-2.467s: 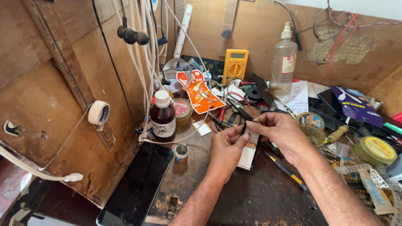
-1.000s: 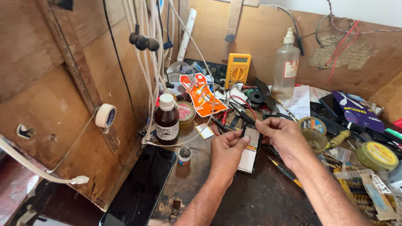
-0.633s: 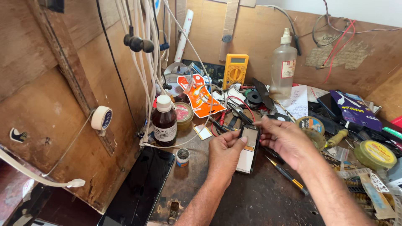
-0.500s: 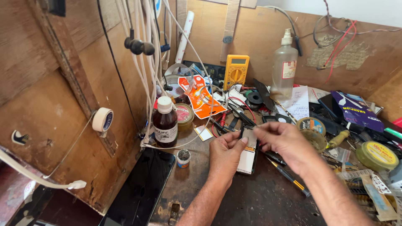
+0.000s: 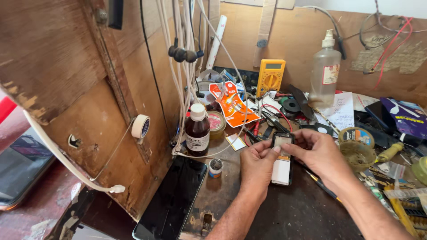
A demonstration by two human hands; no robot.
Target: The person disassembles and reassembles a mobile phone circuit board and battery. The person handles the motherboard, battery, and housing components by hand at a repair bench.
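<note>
- Cluttered wooden surface (image 5: 284, 213) is carrying everything.
- Left hand (image 5: 258, 163) and right hand (image 5: 318, 153) are pinching a small black part (image 5: 282, 141) by its edges, above a white box (image 5: 281, 171).
- Likely light, stiff and fragile; gripping the edges is suiting it.
- Brown bottle (image 5: 197, 131) is standing nearby.

Small part (image 5: 283, 141) between left hand (image 5: 257, 164) and right hand (image 5: 318, 155): black frame, grey-silver face. White block (image 5: 281, 171) under it, edged in black. Worktop (image 5: 289, 213): dark brown, scuffed, stained. Bottle (image 5: 197, 131): dark brown glass, white cap, white label with dark print. Multimeter (image 5: 270, 76): yellow, grey screen, black dial. Spray bottle (image 5: 325, 71): clear, cloudy, white nozzle, white-and-red label. Packet (image 5: 233, 106): orange with white patches. Phone (image 5: 173, 200): glossy black. Tape roll (image 5: 141, 126): cream. Hanging cables (image 5: 182, 26): white. Back wall wires (image 5: 391, 40): red and grey. Pouch (image 5: 407, 116): purple, white marks.
</note>
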